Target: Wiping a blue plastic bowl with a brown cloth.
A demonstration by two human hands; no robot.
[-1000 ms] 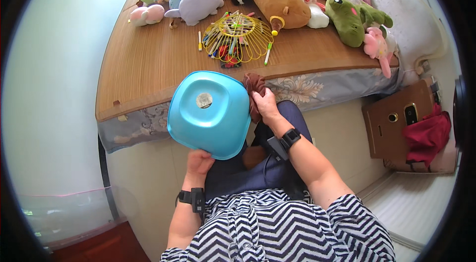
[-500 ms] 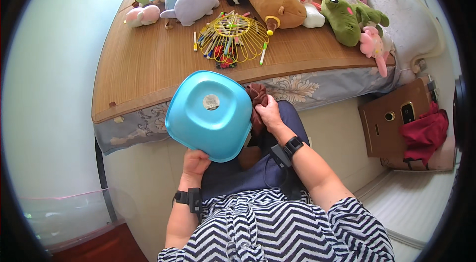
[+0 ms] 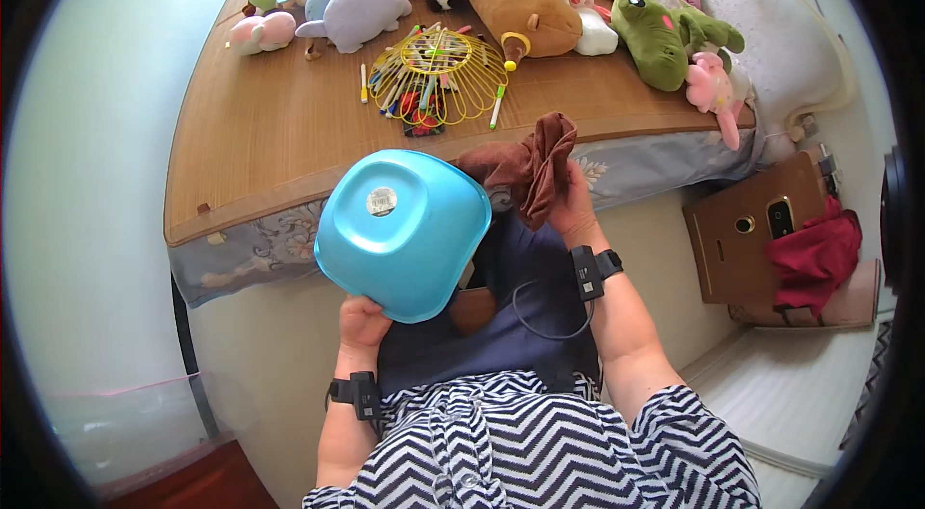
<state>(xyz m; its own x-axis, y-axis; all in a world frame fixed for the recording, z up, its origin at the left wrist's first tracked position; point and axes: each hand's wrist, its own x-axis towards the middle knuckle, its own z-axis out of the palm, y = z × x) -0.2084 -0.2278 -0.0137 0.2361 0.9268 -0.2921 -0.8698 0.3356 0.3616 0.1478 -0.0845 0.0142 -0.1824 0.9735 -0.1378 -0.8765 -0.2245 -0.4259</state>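
Observation:
A blue plastic basin (image 3: 414, 239) is tilted over my lap, its underside with a round silvery label facing me. My left hand (image 3: 364, 320) grips the rim at the lower left, the fingers partly hidden behind it. My right hand (image 3: 575, 206) is closed around a bunched brown cloth (image 3: 540, 167), raised to the right of the basin. One end of the cloth reaches the basin's upper right edge; whether it touches the edge I cannot tell.
A bed with a brown mat (image 3: 279, 124) lies ahead. On it sit a yellow wire basket (image 3: 438, 76) with several markers, a brown plush toy (image 3: 515, 3) and a green plush toy (image 3: 650, 47). At right stands a brown safe (image 3: 718, 249) with a red cloth (image 3: 819, 254) over it.
My right hand has swung the brown cloth up and to the right, out from beside the basin. The basin has tipped, showing more of its near side, and shifted slightly left.

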